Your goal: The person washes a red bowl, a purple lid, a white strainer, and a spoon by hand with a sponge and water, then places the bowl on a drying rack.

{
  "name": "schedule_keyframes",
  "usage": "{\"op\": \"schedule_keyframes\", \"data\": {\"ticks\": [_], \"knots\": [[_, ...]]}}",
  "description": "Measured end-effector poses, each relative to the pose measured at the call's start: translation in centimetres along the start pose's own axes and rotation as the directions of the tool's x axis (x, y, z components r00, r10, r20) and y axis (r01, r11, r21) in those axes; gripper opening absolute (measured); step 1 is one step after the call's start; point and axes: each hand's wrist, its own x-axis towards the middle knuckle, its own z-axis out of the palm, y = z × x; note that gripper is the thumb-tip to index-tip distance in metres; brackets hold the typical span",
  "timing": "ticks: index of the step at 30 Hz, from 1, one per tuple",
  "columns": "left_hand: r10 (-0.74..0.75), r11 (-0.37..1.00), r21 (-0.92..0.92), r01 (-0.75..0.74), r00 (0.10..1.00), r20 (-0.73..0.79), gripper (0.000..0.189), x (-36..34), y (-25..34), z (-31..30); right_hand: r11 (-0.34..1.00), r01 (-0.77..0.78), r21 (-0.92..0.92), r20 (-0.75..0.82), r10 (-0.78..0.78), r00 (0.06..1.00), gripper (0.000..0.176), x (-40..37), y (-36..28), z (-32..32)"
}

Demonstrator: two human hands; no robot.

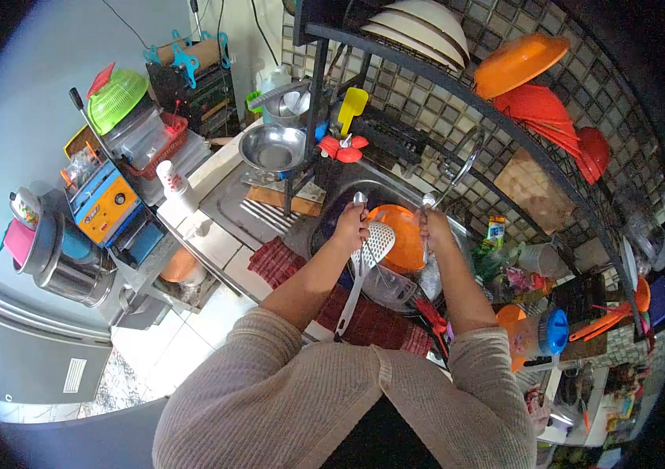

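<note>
Over the sink, my left hand (351,227) is closed around metal cutlery, with a spoon bowl (359,198) showing above the fingers. A white slotted spatula (371,248) lies beside and below this hand; whether the hand also touches it I cannot tell. My right hand (433,227) is closed on a metal spoon (429,201), its bowl up and handle down. Between the hands, an orange bowl (401,238) sits in the sink, with a clear container (389,286) in front of it.
A black rack (315,102) with bowls rises above the sink. The faucet (469,160) stands behind my right hand. A steel bowl (273,148) and stacked cups (175,184) are at left. A dark red cloth (276,261) lies on the front edge; a blue-lidded jug (553,331) is at right.
</note>
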Motion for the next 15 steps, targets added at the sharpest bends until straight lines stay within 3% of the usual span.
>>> {"op": "schedule_keyframes", "data": {"ticks": [4,6,10,13,15], "knots": [[0.007,0.999,-0.038,-0.008,1.0,-0.01,0.009,0.4,-0.2,0.0,0.996,0.018,0.087,0.022,-0.02,1.0,0.017,0.9,0.8,-0.6],[0.005,0.999,-0.037,-0.006,1.0,-0.024,0.01,0.5,-0.4,0.0,0.988,0.145,0.058,0.185,-0.153,0.971,0.016,0.7,0.8,-0.1],[-0.021,0.998,-0.058,0.02,1.0,-0.021,0.01,0.3,-0.3,0.1,0.954,0.104,0.283,0.123,-0.144,0.982,0.02,-1.5,-1.0,2.1],[-0.02,0.998,-0.057,0.019,0.999,-0.027,0.011,0.2,-0.2,0.1,0.958,0.155,0.242,0.001,-0.16,0.987,0.026,-1.0,-1.0,2.4],[-0.022,0.998,-0.066,0.02,0.999,-0.029,0.01,0.2,-0.1,0.1,0.975,0.093,0.201,0.023,-0.099,0.995,0.029,-0.9,-1.9,2.0]]}}
